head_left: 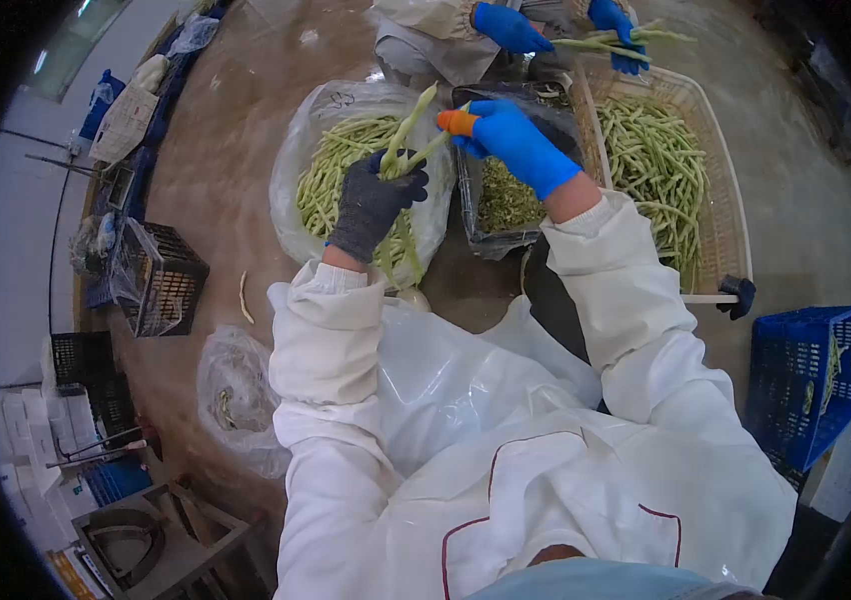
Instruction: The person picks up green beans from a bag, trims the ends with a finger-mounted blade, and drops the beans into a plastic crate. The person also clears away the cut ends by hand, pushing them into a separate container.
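Note:
My left hand [374,208], in a dark grey glove, is closed around a few long green beans [407,135] that stick up past its fingers. My right hand [518,145] wears a blue glove with an orange thumb cover [458,123]. It pinches the end of one bean, whose tip shows just above the cover. Under my left hand is a clear plastic bag [288,205] full of green beans [331,175]. Below my right hand stands a dark plastic-lined crate [468,208] with short green bean trimmings [506,195].
A beige crate [733,200] of beans [658,165] stands to the right. Across from me, another person's blue-gloved hands [618,30] hold beans. A blue crate [796,380] is at right, a black crate [168,280] at left. A plastic bag [236,385] lies on the wet floor.

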### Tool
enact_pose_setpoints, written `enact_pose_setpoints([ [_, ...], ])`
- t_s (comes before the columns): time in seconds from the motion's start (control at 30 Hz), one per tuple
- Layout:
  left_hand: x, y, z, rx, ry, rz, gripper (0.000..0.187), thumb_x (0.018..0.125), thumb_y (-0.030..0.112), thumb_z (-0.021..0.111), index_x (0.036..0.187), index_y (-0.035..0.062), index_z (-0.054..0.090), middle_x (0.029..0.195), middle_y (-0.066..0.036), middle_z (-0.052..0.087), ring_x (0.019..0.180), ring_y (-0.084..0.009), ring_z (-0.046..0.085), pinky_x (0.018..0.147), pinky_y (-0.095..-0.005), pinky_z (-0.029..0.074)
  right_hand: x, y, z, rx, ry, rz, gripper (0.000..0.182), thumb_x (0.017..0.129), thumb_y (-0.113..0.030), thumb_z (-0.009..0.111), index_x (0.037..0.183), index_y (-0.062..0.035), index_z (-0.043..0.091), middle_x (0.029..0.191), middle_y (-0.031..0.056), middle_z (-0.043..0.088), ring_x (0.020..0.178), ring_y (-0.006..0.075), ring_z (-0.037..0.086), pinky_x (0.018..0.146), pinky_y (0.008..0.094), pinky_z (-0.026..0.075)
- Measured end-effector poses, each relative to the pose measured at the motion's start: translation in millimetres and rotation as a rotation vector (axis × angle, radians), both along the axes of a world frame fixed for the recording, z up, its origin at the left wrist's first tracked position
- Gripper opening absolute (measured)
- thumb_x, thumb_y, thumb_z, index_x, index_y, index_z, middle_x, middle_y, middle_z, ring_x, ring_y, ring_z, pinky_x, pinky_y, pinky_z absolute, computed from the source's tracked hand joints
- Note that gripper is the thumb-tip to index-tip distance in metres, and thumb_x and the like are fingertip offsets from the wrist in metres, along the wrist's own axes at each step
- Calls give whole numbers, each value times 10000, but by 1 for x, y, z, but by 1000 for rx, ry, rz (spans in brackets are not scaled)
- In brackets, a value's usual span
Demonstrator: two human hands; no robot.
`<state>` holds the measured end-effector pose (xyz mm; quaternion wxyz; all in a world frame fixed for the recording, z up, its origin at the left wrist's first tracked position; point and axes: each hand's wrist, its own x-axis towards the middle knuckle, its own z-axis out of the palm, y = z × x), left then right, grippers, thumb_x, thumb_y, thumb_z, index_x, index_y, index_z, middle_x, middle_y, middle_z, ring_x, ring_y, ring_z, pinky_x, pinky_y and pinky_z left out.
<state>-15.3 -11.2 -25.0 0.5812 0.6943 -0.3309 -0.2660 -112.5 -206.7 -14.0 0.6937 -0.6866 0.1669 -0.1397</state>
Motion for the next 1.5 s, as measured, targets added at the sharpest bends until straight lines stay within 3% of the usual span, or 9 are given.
enact_pose_setpoints([
  [0.17,58,39,-12,322,-532,169,157,787,22,630,943,3,635,753,-95,661,583,-161,632,534,-261,507,-12,-57,3,119,-178,-327,195,823,-217,651,918,-48,676,720,-10,569,626,68,515,581,196,409],
  [0.3,37,51,31,102,-109,386,216,764,-17,607,973,22,645,822,-100,666,572,-162,619,557,-269,518,-14,-42,-12,-86,-189,-176,159,826,-134,624,938,-29,666,811,15,618,735,79,560,680,225,456],
  [0.5,-6,16,23,-55,180,16,327,706,-17,693,1025,-3,625,786,-49,636,604,-130,608,545,-252,501,4,29,-20,-164,-234,279,202,822,-37,574,1008,-30,653,892,34,653,844,91,573,785,258,461],
  [0.73,14,11,3,111,-45,176,291,667,83,747,934,11,656,727,-90,646,594,-168,614,566,-287,511,-1,27,-17,-361,-119,224,236,849,-46,581,1078,-33,636,924,53,653,853,109,587,776,260,473],
  [0.83,28,18,-13,242,-820,148,345,649,172,738,956,34,660,780,-153,657,687,-266,638,658,-354,511,-4,26,-18,-441,-136,183,217,848,-45,576,1054,-25,641,936,79,662,865,122,604,777,273,482],
  [1.1,9,10,-9,391,-1049,253,414,624,248,713,993,67,661,859,-186,643,797,-341,620,732,-420,489,-6,30,-16,-940,-64,147,228,769,-85,618,981,-9,649,852,109,671,778,145,624,702,293,506],
  [1.23,7,11,-6,242,-1117,183,328,679,192,703,966,40,656,829,-152,665,745,-289,641,674,-377,505,-3,29,-13,-574,-94,157,227,750,-94,589,939,14,653,819,82,664,737,146,610,685,289,498],
  [1.33,-13,9,22,9,-42,91,221,754,108,664,953,15,638,807,-90,667,687,-183,632,602,-294,496,2,21,-16,35,-160,262,226,758,-84,551,926,22,658,818,64,659,734,142,604,698,282,494],
  [1.5,5,23,41,-537,204,46,224,812,55,594,1030,4,594,936,-112,641,580,-108,518,546,-240,446,-2,4,-5,-249,139,186,268,753,-53,522,974,-9,667,878,101,668,798,175,625,739,278,499],
])
